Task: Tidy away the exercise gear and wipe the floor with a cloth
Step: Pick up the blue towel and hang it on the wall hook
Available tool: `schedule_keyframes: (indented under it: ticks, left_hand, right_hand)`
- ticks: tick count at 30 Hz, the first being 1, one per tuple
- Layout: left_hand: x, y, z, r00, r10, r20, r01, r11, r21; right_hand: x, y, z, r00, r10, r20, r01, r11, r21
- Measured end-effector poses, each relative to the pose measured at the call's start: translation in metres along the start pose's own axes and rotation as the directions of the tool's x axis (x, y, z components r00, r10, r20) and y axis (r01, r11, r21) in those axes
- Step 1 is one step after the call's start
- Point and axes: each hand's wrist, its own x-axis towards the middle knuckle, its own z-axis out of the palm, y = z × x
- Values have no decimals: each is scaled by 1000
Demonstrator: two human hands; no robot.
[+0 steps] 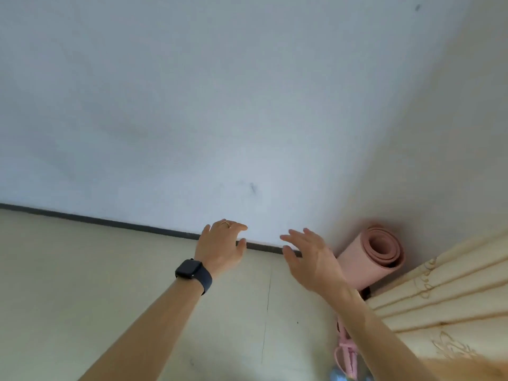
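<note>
A rolled pink exercise mat stands upright in the corner where the two walls meet. My right hand hovers just left of it, fingers spread, holding nothing and apart from the mat. My left hand, with a ring and a dark watch on the wrist, is open over the baseboard, also holding nothing. A pink strap or band lies on the floor under my right forearm, partly hidden. No cloth is in view.
A cream curtain hangs at the right, against the mat. A dark baseboard runs along the white wall. Pale floor spreads to the left. A small bluish object sits at the bottom edge.
</note>
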Motion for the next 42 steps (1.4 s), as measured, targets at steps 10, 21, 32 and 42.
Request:
schedule_keyframes:
  ticks: [10, 21, 32, 42]
  left_hand:
    - [-249, -321, -134, 867, -428, -257, 452, 891, 40]
    - [-486, -570, -232, 532, -759, -375, 805, 591, -56]
    - [-590, -835, -307, 283, -882, -376, 925, 354, -135]
    - [-661, -1056, -370, 140, -908, -396, 940, 247, -236]
  right_hand:
    - [14, -343, 148, 820, -567, 81, 571, 820, -43]
    - [-24, -669, 306, 539, -787, 300, 808, 584, 83]
    - [24, -951, 498, 338, -853, 399, 879, 437, 191]
    - [54, -1195, 632, 227, -864, 450, 924, 337, 180]
